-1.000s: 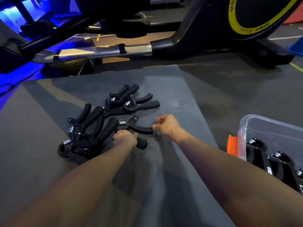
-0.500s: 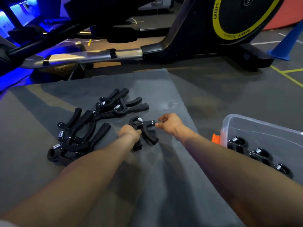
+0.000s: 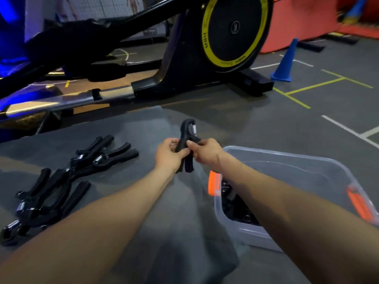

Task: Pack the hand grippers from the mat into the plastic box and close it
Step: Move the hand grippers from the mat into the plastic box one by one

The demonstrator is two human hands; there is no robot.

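Nearby: blue plastic cone (image 3: 284,63) far right.
Gripper: black spring hand gripper (image 3: 185,145) upright, handles together.
Fingers: left hand (image 3: 170,153), right hand (image 3: 205,150) pinch its handles.

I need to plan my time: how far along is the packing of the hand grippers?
Done: some grippers already lie in the plastic box. In hand: the left hand and right hand both hold one hand gripper above the mat, beside the box. Left: a pile of grippers remains on the mat, and the box is open; no lid is visible.
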